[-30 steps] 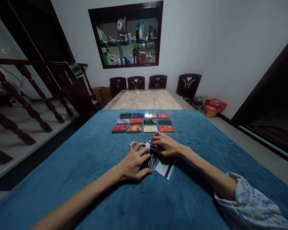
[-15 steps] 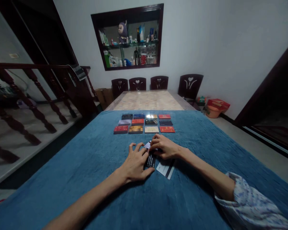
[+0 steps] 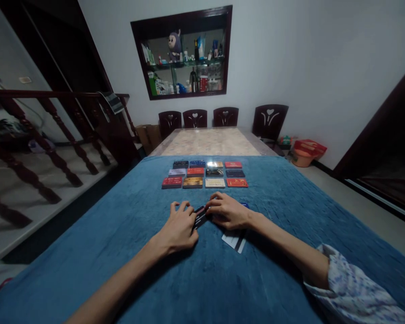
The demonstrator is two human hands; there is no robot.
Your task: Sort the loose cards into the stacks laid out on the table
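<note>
A black card (image 3: pixel 200 217) with pale print lies tilted between my hands. My left hand (image 3: pixel 180 227) grips its left end, with thumb and fingers curled round it. The fingertips of my right hand (image 3: pixel 227 211) are closed at the card's upper right end. Under and beside my right hand lies a white card (image 3: pixel 235 240) with a dark stripe, partly covered. The edge of a blue card (image 3: pixel 245 204) shows behind that hand. Farther off, several card stacks stand in three rows, among them a gold one (image 3: pixel 192 182) and a cream one (image 3: pixel 215 182).
A blue cloth (image 3: pixel 138 270) covers the near part of the table, with a bare marbled top (image 3: pixel 211 141) beyond. Dark chairs (image 3: pixel 270 121) stand at the far side. A red bag on a bin (image 3: pixel 307 150) is on the floor at right.
My left hand has moved left, and the black card has turned from near upright to a slant. My right hand has shifted slightly, and a blue card edge now shows behind it.
</note>
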